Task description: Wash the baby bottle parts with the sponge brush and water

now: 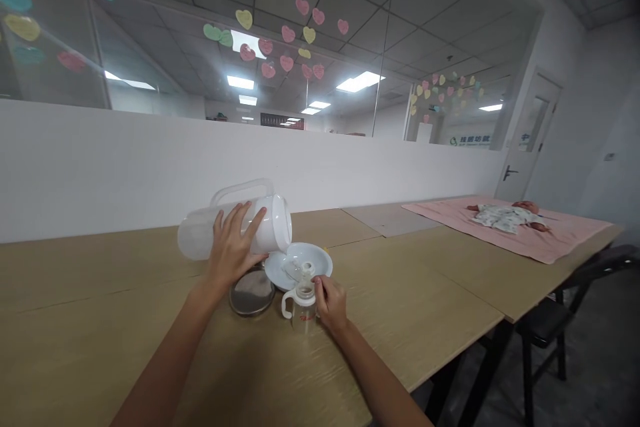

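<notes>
Translucent plastic pitcher [197, 235] lies tilted, gripped by the left hand [232, 248], fingers spread. Round metal dish [253, 293] sits just below that hand; white bowl [323, 263], between both hands. Two-handled bottle [304, 315] stands upright, right hand [331, 304] curled on its right side.

White-lidded frosted pitcher [200, 237], tipped sideways, clear handled bottle [304, 315], open-topped, upright, below the pitcher's lid end

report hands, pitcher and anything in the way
Left hand holding pitcher tilted toward bottle. Right hand gripping bottle's side. White bowl close behind bottle, round disc to left.
</notes>
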Demonstrator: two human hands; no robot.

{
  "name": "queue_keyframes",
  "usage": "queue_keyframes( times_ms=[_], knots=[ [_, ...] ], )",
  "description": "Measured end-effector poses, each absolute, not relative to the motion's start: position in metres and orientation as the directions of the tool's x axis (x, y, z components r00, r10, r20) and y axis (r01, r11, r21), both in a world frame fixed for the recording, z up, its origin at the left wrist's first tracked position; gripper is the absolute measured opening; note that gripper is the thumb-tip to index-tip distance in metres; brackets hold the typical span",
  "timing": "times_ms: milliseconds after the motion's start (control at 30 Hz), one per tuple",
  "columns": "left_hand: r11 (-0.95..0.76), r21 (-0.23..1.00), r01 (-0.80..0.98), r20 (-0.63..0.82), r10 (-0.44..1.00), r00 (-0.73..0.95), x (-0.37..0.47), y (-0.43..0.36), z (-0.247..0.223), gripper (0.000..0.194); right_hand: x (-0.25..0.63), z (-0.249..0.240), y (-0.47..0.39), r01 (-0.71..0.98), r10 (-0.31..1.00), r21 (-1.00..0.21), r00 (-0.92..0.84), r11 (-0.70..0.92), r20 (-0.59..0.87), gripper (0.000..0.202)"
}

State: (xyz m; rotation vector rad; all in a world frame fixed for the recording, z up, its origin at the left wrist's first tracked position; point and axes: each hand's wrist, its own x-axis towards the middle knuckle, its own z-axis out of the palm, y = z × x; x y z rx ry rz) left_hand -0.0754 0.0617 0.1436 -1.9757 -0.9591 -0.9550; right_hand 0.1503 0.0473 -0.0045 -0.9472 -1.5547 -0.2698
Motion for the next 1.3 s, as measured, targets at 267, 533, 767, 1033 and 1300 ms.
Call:
queue_keyframes(
  times_ms=[267, 533, 767, 1033, 1300],
  knots=[
    [-0.503, -0.195, 0.842, 0.705, 0.525, 0.477, -0.061, 0.028, 0.162, 0.104, 0.152, -0.005, 0.049, 0.707, 0.419, -0.330, 0.053, 0.625, 0.906, 0.032],
    [-0.452, -0.281, 0.846, 0.688, 0.520, 0.507, -0.043, 0.007, 0.161, 0.102, 0.151, -0.005, 0.049, 0.719, 0.434, -0.324, 0.035, 0.615, 0.900, 0.033],
    [-0.419, -0.320, 0.850, 0.713, 0.484, 0.507, -0.034, 0.008, 0.152, 0.094, 0.151, -0.004, 0.050, 0.721, 0.443, -0.322, 0.022, 0.614, 0.896, 0.035],
    [-0.352, -0.258, 0.900, 0.775, 0.481, 0.410, -0.043, 0.012, 0.156, 0.089, 0.152, -0.005, 0.051, 0.725, 0.428, -0.310, 0.023, 0.615, 0.903, 0.035],
    [-0.046, 0.380, 0.924, 0.848, 0.417, -0.328, -0.101, 0.034, 0.169, 0.122, 0.153, -0.006, 0.052, 0.714, 0.443, -0.335, 0.040, 0.614, 0.896, 0.034]
  ],
)
